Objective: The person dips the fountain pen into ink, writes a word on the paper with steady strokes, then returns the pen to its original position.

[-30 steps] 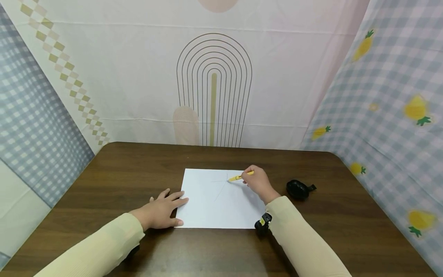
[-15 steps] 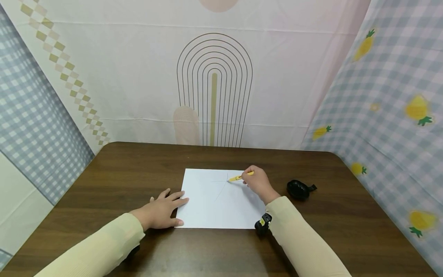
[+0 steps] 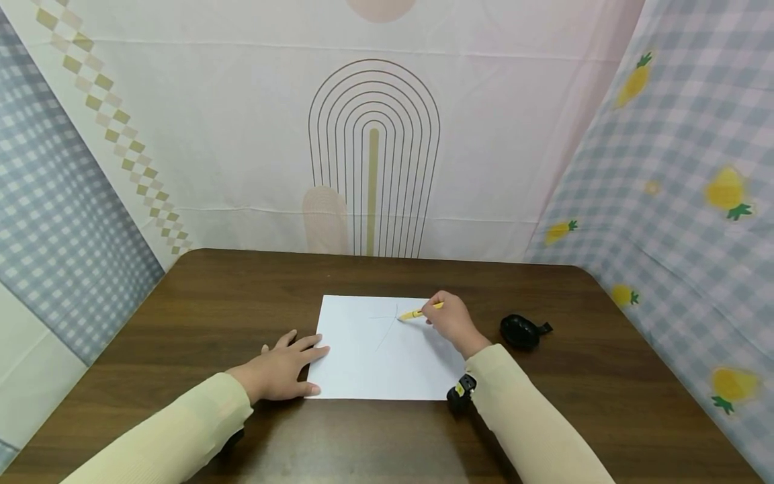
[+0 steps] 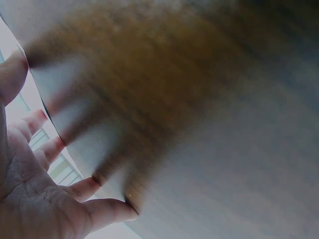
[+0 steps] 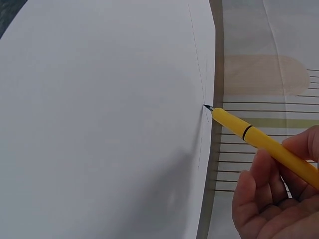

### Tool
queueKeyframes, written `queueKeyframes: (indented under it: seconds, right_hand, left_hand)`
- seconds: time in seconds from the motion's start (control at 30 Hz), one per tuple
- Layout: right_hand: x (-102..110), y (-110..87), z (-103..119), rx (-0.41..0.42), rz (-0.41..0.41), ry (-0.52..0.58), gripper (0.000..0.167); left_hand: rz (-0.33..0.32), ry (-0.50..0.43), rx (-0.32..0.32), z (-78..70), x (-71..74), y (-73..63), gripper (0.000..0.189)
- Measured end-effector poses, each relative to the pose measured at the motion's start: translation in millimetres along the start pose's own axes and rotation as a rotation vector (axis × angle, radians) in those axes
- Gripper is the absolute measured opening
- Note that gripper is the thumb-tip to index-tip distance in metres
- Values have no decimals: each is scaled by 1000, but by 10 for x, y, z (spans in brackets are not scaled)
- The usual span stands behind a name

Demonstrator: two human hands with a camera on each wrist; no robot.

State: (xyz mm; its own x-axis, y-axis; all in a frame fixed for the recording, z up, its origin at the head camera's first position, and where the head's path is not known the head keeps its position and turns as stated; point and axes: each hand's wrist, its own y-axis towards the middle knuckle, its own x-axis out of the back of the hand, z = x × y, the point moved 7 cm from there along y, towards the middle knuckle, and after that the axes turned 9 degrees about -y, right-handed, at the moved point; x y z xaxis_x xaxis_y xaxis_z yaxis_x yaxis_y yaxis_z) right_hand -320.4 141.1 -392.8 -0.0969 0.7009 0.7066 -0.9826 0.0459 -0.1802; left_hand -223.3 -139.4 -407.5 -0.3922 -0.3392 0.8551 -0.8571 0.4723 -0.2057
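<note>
A white sheet of paper [image 3: 375, 373] lies on the brown table [image 3: 260, 282]. Thin lines cross near its top, with one slanting down to the left. My right hand [image 3: 452, 321] pinches a yellow pen [image 3: 416, 313] between thumb and fingers. In the right wrist view the dark tip of the pen [image 5: 269, 144] meets the paper where the lines cross. My left hand [image 3: 279, 366] rests at the left edge of the sheet, fingers spread, thumb and some fingertips on the paper. The left wrist view shows the fingertips [image 4: 124, 210] against the surface.
A small black case [image 3: 520, 331] with a strap sits on the table right of the right hand. Behind the table hangs a white cloth [image 3: 242, 134] with arch lines. A checked cloth [image 3: 677, 222] with yellow fruit prints hangs at the right.
The pen tip has shifted very slightly toward the near side along with my right hand. The left hand and paper have kept their places.
</note>
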Motion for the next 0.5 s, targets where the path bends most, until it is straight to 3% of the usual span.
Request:
queueKeyframes:
  seconds: [0.5]
  right_hand:
    - [64,-78,-35,7,-2,-15,10]
  left_hand:
    - [-2,11,0,10,-7,9,70]
